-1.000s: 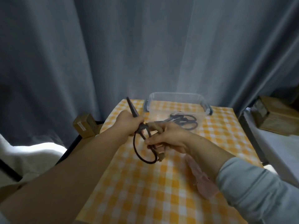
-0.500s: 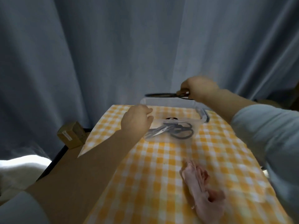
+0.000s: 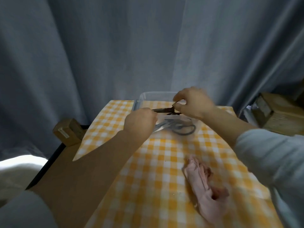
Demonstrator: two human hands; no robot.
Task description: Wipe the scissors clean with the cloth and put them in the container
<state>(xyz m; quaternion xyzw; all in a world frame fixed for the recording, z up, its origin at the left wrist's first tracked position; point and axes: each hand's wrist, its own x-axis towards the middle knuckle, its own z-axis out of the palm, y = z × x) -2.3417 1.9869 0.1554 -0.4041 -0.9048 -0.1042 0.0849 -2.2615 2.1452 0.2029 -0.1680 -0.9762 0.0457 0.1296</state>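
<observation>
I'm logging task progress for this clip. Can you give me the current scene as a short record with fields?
right hand: grip pinches the handle end of the held scissors, just above the container
left hand: fingers curled at the blade tip; contact unclear
container contents: another pair of scissors
cloth: pink, crumpled on the checked tablecloth, in neither hand
stage: held pair not yet released into the container

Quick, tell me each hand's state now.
Left hand: curled at the tip of the scissors; grip cannot be told.
Right hand: pinching the scissors by the handle above the container.
</observation>
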